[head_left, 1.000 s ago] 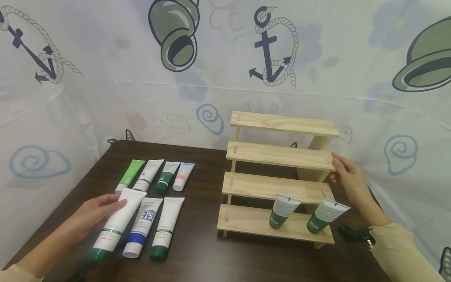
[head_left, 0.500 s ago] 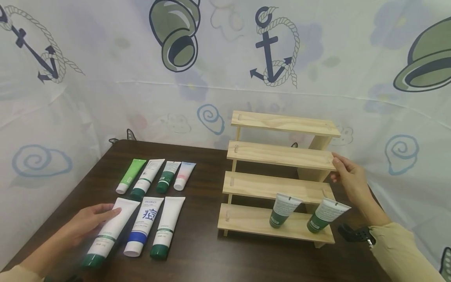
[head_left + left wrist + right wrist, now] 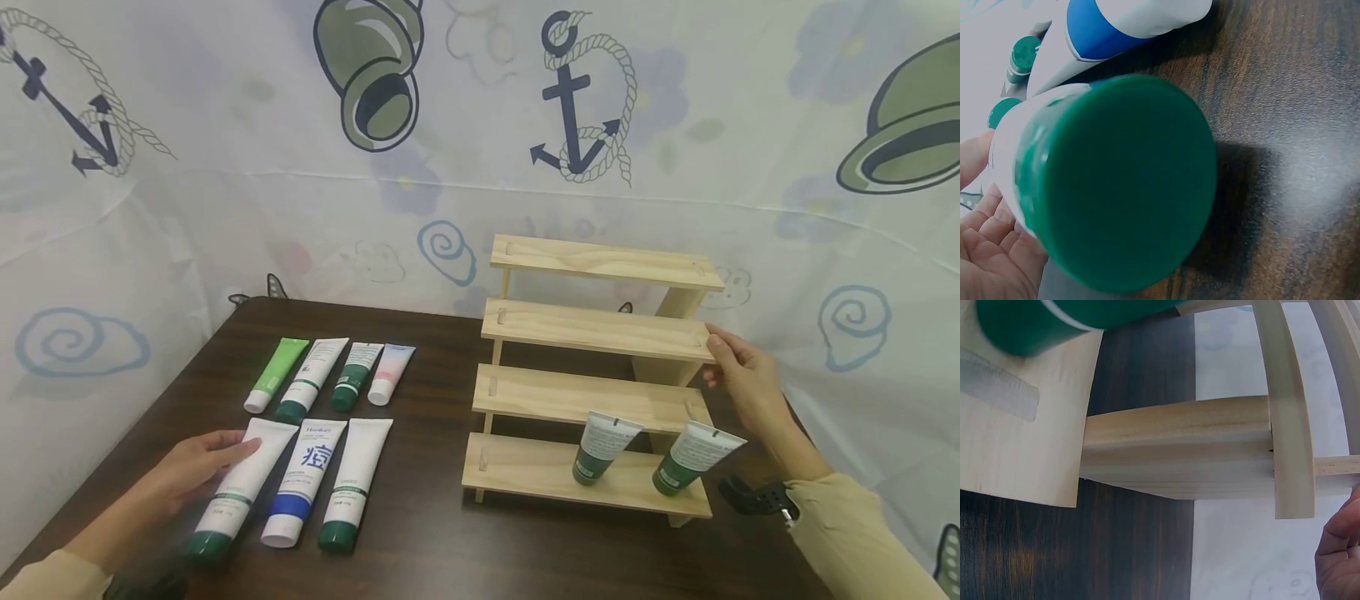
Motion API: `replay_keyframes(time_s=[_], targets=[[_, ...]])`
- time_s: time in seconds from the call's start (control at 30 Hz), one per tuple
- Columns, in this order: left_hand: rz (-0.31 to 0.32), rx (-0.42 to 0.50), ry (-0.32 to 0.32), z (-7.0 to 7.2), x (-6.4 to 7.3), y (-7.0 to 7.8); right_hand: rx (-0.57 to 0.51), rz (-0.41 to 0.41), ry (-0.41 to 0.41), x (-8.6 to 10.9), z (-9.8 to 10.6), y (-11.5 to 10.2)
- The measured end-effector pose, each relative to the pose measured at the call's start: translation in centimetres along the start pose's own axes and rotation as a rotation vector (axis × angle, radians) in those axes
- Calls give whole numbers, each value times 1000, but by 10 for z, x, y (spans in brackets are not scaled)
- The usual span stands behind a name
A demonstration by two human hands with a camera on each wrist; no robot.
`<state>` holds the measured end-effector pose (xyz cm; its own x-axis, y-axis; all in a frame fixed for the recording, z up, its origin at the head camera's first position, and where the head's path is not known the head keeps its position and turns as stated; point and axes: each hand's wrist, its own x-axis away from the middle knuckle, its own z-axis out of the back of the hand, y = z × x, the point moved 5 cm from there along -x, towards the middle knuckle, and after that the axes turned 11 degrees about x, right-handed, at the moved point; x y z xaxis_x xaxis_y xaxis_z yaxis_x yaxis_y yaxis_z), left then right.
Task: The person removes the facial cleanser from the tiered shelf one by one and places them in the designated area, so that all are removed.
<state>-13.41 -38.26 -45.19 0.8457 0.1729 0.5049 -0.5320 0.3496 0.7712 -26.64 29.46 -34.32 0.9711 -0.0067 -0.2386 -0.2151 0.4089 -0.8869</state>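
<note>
My left hand (image 3: 183, 471) grips a white squeeze tube with a green cap (image 3: 242, 492) by its upper part, thumb on top. In the left wrist view the green cap (image 3: 1129, 181) faces the camera and casts a shadow on the table; whether it touches the wood I cannot tell. Right beside it lie a white tube with a blue band (image 3: 300, 487) and another white tube with a green cap (image 3: 356, 483). At the far right my right hand (image 3: 746, 379) pinches the right end of a shelf of the wooden tiered stand (image 3: 592, 329), second from the top.
Behind the front row lie a green tube (image 3: 277, 375), a white tube with a green cap (image 3: 311, 379), a small green-and-white tube (image 3: 356, 375) and a pink-and-blue tube (image 3: 392, 375). Two small tubes (image 3: 603, 446) stand cap down on the stand's lowest shelf. Patterned cloth (image 3: 480, 125) hangs behind.
My left hand has lowered the white tube toward the front row, then shifted it slightly right. The back-row caps it covered now show. The right hand has kept its place on the stand.
</note>
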Motion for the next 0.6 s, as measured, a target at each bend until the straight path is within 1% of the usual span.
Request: replay_keyframes(time_s=[0.17,0.43,0.53,0.6], targets=[[2,8,6,0,-4,-2,20,2,5,0,-1,0],[-8,27,8,-2,-7,0,-40,-9,-4,0,-1,1],[-12,26,15,-2,-8,1,-44,-13,-3,0,-1,0],[-13,24,19,-2,-8,2,-27,-11,-2,0,-1,0]])
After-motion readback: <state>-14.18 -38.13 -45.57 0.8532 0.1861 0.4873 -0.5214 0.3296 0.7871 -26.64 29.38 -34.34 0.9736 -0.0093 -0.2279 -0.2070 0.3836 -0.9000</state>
